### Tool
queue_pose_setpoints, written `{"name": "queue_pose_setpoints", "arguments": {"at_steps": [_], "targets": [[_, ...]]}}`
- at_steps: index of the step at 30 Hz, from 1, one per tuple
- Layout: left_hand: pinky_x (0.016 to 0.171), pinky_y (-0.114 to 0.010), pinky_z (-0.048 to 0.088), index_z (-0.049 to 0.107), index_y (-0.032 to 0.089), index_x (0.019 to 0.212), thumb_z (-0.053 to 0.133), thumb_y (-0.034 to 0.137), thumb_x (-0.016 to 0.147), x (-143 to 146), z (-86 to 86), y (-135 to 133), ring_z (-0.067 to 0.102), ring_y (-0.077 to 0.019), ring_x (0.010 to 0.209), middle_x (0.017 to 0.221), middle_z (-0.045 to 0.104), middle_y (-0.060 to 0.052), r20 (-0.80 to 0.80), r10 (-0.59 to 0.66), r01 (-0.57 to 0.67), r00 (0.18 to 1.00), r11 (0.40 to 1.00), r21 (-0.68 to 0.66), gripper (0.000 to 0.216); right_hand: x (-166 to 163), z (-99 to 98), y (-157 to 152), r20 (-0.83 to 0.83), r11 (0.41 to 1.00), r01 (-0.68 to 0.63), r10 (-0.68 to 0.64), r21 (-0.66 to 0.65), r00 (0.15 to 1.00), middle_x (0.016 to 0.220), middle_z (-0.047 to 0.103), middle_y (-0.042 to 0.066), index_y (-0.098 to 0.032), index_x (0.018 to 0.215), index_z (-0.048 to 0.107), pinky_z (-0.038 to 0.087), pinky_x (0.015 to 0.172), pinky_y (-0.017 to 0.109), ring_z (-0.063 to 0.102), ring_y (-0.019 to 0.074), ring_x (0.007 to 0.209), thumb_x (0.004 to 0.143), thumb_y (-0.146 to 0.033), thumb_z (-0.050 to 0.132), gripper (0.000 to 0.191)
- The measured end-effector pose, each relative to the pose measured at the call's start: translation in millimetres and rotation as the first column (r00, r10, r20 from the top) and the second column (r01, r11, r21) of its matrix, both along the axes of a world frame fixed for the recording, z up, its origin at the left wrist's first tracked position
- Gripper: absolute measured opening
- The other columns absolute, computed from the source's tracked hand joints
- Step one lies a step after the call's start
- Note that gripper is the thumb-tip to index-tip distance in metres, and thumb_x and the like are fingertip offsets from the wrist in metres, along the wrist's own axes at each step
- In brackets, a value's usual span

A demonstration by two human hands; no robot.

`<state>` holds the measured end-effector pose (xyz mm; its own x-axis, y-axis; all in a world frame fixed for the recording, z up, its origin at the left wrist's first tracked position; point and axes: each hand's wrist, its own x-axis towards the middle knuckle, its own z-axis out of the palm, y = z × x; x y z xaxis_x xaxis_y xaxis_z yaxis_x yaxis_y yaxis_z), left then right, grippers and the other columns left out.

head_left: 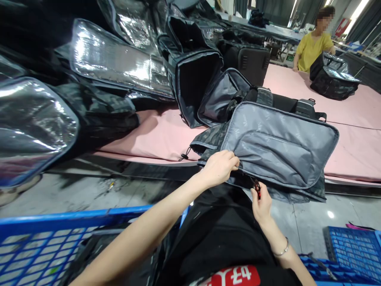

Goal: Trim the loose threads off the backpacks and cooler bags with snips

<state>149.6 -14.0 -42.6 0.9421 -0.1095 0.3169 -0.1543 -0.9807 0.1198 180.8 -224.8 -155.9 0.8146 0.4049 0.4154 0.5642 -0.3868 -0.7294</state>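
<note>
A dark camouflage backpack [279,143] with a grey printed lining lies at the table's front edge, its lined panel facing up. My left hand [222,167] is closed on the panel's lower left edge, fingers pinching the fabric. Just to the right, my right hand [262,200] grips small thread snips [256,189] with red and black on the handle. The thin tip points up toward the bag's front seam, and I cannot tell whether it touches. A drawcord with a black toggle [185,156] hangs off the bag's left side.
Silver-lined bags [119,59] are heaped along the left of the pink-covered table [154,131]. An open black bag [196,79] stands behind my work. A person in yellow [314,49] handles another bag [335,81]. Blue crates [74,214] stand at lower left and right.
</note>
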Motion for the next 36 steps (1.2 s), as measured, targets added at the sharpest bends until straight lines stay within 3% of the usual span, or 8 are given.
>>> {"name": "queue_pose_setpoints", "arguments": {"at_steps": [7, 14, 18, 20, 24, 26, 31, 36], "targets": [[0.065, -0.028, 0.037, 0.059, 0.018, 0.077, 0.049, 0.021, 0.083, 14, 11.0, -3, 0.050, -0.0171, 0.072, 0.076, 0.058, -0.004, 0.034, 0.041, -0.039, 0.999, 0.998, -0.056, 0.012, 4, 7.6, 12, -0.129, 0.997, 0.012, -0.003, 0.071, 0.992, 0.076, 0.059, 0.002, -0.017, 0.101, 0.053, 0.043, 0.064, 0.026, 0.055, 0.0142, 0.066, 0.086, -0.036, 0.043, 0.025], [0.066, -0.028, 0.037, 0.061, 0.019, 0.080, 0.048, 0.025, 0.085, 17, -42.4, -3, 0.052, -0.0162, 0.074, 0.079, 0.061, -0.004, 0.202, 0.149, -0.128, 0.968, 0.985, -0.113, 0.015, 10, 11.4, 27, -0.292, 0.983, 0.044, 0.010, 0.176, 0.957, 0.070, 0.057, 0.000, -0.018, 0.100, 0.056, 0.041, 0.057, 0.023, 0.051, 0.0128, 0.061, 0.080, -0.042, 0.049, 0.032], [0.064, -0.026, 0.039, 0.062, 0.020, 0.080, 0.047, 0.028, 0.086, 9, -71.3, -13, 0.055, -0.0149, 0.069, 0.081, 0.061, -0.004, 0.193, 0.327, -0.251, 0.925, 0.908, -0.334, 0.018, 7, 5.5, 25, -0.316, 0.989, 0.065, -0.019, 0.136, 0.948, 0.072, 0.059, 0.000, -0.018, 0.100, 0.057, 0.041, 0.061, 0.024, 0.053, 0.0134, 0.063, 0.083, -0.042, 0.046, 0.032], [0.065, -0.025, 0.041, 0.062, 0.020, 0.077, 0.051, 0.031, 0.083, 5, -83.2, -25, 0.057, -0.0155, 0.072, 0.081, 0.061, -0.005, 0.141, 0.451, -0.296, 0.881, 0.759, -0.580, 0.017, 8, 1.4, 22, -0.323, 0.990, 0.093, -0.053, 0.107, 0.945, 0.074, 0.060, 0.001, -0.017, 0.100, 0.056, 0.041, 0.063, 0.025, 0.053, 0.0135, 0.064, 0.083, -0.042, 0.045, 0.032], [0.065, -0.026, 0.046, 0.061, 0.018, 0.075, 0.065, 0.040, 0.070, 2, -100.5, -50, 0.061, -0.0164, 0.069, 0.072, 0.061, -0.003, -0.223, 0.512, -0.252, 0.829, -0.013, -0.968, 0.023, 11, -5.3, 13, -0.310, 0.992, 0.095, -0.064, 0.086, 0.949, 0.079, 0.062, 0.003, -0.017, 0.102, 0.056, 0.042, 0.065, 0.025, 0.055, 0.0141, 0.067, 0.084, -0.042, 0.045, 0.032], [0.064, -0.027, 0.048, 0.061, 0.016, 0.079, 0.067, 0.044, 0.067, 4, -103.1, -57, 0.063, -0.0171, 0.069, 0.074, 0.064, -0.005, -0.319, 0.425, -0.224, 0.847, -0.259, -0.939, 0.031, 11, -6.3, 10, -0.294, 0.995, 0.072, -0.049, 0.067, 0.954, 0.079, 0.063, 0.003, -0.017, 0.103, 0.056, 0.043, 0.065, 0.025, 0.055, 0.0140, 0.066, 0.084, -0.040, 0.046, 0.032], [0.071, -0.029, 0.050, 0.057, 0.015, 0.073, 0.077, 0.039, 0.054, 10, -91.3, -62, 0.063, -0.0145, 0.073, 0.075, 0.064, -0.003, -0.338, 0.261, -0.113, 0.904, -0.618, -0.778, 0.036, 13, 2.5, 8, -0.160, 0.998, -0.051, 0.057, 0.044, 0.986, 0.088, 0.064, 0.006, -0.017, 0.106, 0.056, 0.045, 0.072, 0.028, 0.059, 0.0162, 0.077, 0.085, -0.035, 0.045, 0.030], [0.070, -0.029, 0.051, 0.056, 0.014, 0.071, 0.079, 0.038, 0.052, 5, -67.0, -67, 0.060, -0.0114, 0.063, 0.067, 0.063, 0.000, -0.276, 0.293, -0.042, 0.915, -0.613, -0.789, 0.038, 24, 29.0, 15, -0.110, 0.994, -0.079, 0.087, 0.075, 0.990, 0.089, 0.064, 0.007, -0.017, 0.102, 0.056, 0.045, 0.075, 0.029, 0.058, 0.0168, 0.080, 0.085, -0.036, 0.045, 0.028]]}}
